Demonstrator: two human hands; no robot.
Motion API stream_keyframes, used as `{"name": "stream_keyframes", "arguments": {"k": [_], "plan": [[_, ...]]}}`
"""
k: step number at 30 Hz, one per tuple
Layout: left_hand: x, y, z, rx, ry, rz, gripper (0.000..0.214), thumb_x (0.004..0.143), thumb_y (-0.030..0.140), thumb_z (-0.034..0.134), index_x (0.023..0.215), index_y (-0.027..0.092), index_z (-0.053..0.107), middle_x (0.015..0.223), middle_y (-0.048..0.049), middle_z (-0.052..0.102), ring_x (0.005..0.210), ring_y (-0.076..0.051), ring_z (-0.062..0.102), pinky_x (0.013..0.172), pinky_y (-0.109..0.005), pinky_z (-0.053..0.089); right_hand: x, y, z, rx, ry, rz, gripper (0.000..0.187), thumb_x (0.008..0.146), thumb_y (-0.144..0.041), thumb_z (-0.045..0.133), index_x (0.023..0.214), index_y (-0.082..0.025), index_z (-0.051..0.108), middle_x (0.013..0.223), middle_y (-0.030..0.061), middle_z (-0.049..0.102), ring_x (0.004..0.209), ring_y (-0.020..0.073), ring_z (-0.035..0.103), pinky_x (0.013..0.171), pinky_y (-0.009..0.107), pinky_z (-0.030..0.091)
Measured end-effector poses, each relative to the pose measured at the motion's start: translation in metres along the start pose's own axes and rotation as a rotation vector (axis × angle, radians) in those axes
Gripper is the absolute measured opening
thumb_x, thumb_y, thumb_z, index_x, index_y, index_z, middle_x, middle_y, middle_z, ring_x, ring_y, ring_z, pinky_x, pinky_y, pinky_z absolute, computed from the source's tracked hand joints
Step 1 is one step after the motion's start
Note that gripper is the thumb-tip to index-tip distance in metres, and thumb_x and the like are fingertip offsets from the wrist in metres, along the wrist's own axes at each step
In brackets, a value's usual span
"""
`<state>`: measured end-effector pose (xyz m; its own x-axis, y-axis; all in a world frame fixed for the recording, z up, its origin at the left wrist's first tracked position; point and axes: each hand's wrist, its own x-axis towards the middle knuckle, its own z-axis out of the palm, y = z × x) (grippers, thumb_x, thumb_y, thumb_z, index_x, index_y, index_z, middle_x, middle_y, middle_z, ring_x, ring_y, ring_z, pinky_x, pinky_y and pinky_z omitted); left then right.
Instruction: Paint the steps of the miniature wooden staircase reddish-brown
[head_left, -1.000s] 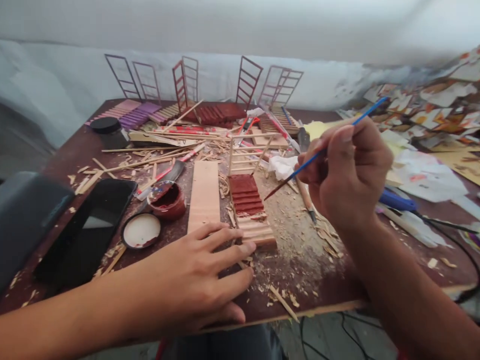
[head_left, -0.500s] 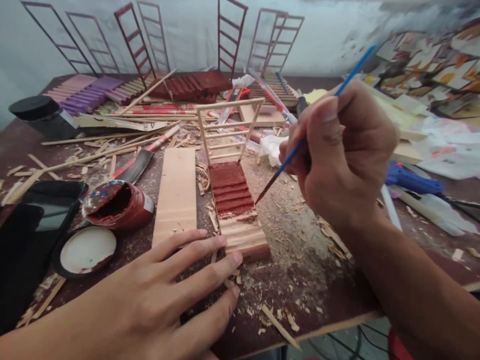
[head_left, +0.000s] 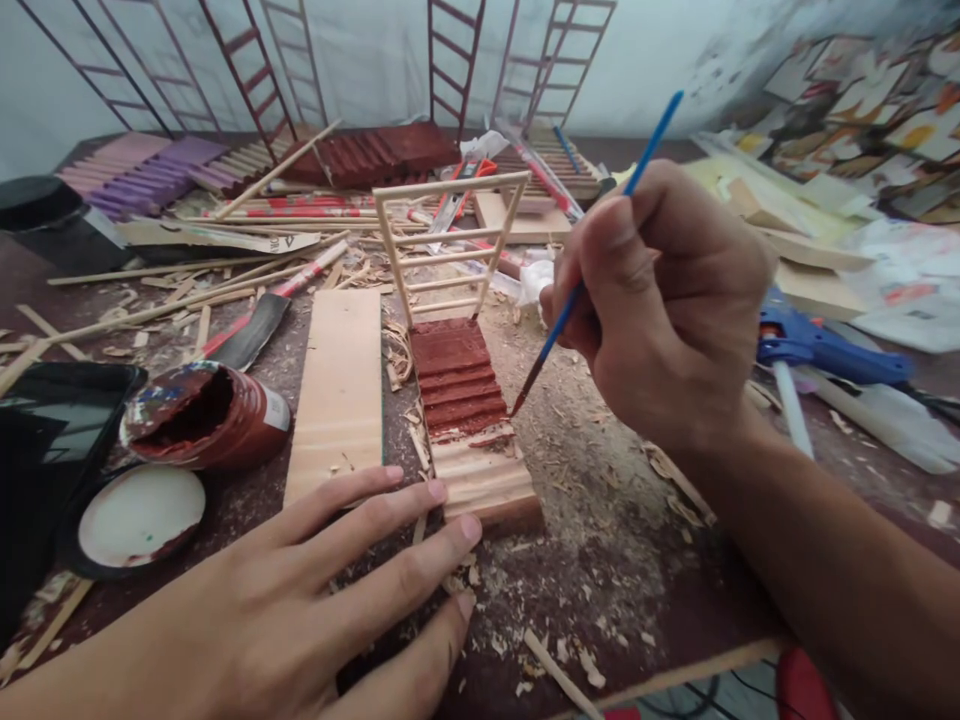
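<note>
My right hand (head_left: 667, 300) pinches a thin blue paintbrush (head_left: 561, 318), its dark red tip at the right edge of a small ridged wooden piece (head_left: 480, 470). Red-brown paint covers the far ridges of that piece; the near ones are bare wood, and its front end is brownish. A slim ladder-like wooden frame (head_left: 459, 238) rises from the far end. My left hand (head_left: 330, 590) lies flat with fingers spread, fingertips against the left near corner of the piece. Beside it is a plain wooden board (head_left: 337, 390), partly under the left fingers.
An open jar of red-brown paint (head_left: 217, 415) and its lid (head_left: 141, 515) stand at left, near a black glossy object (head_left: 52, 440). Wood shavings and sticks litter the table. A blue glue gun (head_left: 825, 345) lies right. More ridged pieces (head_left: 382, 160) with frames stand along the wall.
The view has shifted slightly, so the jar and lid sit further left. The brush stands a little more upright, its tip still by the piece's right edge. My left hand remains against the piece.
</note>
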<state>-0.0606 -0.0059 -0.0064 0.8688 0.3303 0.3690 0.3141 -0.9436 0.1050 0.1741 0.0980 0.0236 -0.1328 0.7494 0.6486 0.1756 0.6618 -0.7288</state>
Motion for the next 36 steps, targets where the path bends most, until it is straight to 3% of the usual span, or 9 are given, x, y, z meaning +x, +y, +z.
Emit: {"name": "stream_keyframes", "arguments": {"k": [7, 15, 22, 28, 36], "plan": [[0.0, 0.001, -0.001, -0.004, 0.016, -0.01, 0.03, 0.097, 0.022, 0.05, 0.122, 0.019, 0.065, 0.141, -0.0095, 0.054, 0.133, -0.034, 0.048, 0.111, -0.053, 0.043, 0.003, 0.003, 0.001, -0.033, 0.085, -0.097, 0.036, 0.092, -0.045, 0.059, 0.067, -0.02, 0.051, 0.057, -0.0054, 0.045, 0.042, 0.0044, 0.037, 0.036, 0.021, 0.029], [0.002, 0.002, -0.007, -0.013, -0.03, -0.011, 0.032, 0.096, 0.029, 0.053, 0.124, 0.017, 0.063, 0.144, -0.0089, 0.051, 0.135, -0.033, 0.046, 0.114, -0.052, 0.042, 0.0, -0.003, 0.003, 0.05, -0.008, -0.055, 0.029, 0.095, -0.035, 0.058, 0.069, -0.021, 0.052, 0.058, -0.0052, 0.048, 0.042, 0.0051, 0.037, 0.037, 0.024, 0.029], [0.002, 0.001, -0.008, -0.035, -0.057, -0.004, 0.035, 0.097, 0.033, 0.054, 0.126, 0.016, 0.062, 0.147, -0.0105, 0.048, 0.137, -0.033, 0.043, 0.118, -0.05, 0.036, 0.003, -0.001, 0.005, 0.064, 0.06, -0.099, 0.036, 0.092, -0.039, 0.062, 0.064, -0.019, 0.051, 0.055, -0.0051, 0.045, 0.04, 0.0041, 0.035, 0.034, 0.025, 0.027], [0.002, 0.002, -0.01, -0.026, -0.094, -0.015, 0.036, 0.099, 0.035, 0.051, 0.129, 0.017, 0.06, 0.149, -0.0087, 0.045, 0.14, -0.031, 0.039, 0.123, -0.048, 0.024, 0.004, 0.003, 0.004, 0.072, 0.014, -0.125, 0.034, 0.091, -0.04, 0.063, 0.066, -0.02, 0.053, 0.054, -0.0055, 0.046, 0.039, 0.0042, 0.036, 0.034, 0.024, 0.029], [0.003, 0.002, -0.009, -0.022, -0.095, -0.019, 0.046, 0.098, 0.049, 0.051, 0.129, 0.017, 0.06, 0.145, -0.0092, 0.05, 0.135, -0.033, 0.044, 0.119, -0.052, 0.032, 0.004, 0.003, 0.009, 0.181, 0.064, -0.165, 0.029, 0.092, -0.033, 0.062, 0.067, -0.02, 0.054, 0.054, -0.0065, 0.046, 0.034, 0.0029, 0.038, 0.029, 0.023, 0.024]]}}
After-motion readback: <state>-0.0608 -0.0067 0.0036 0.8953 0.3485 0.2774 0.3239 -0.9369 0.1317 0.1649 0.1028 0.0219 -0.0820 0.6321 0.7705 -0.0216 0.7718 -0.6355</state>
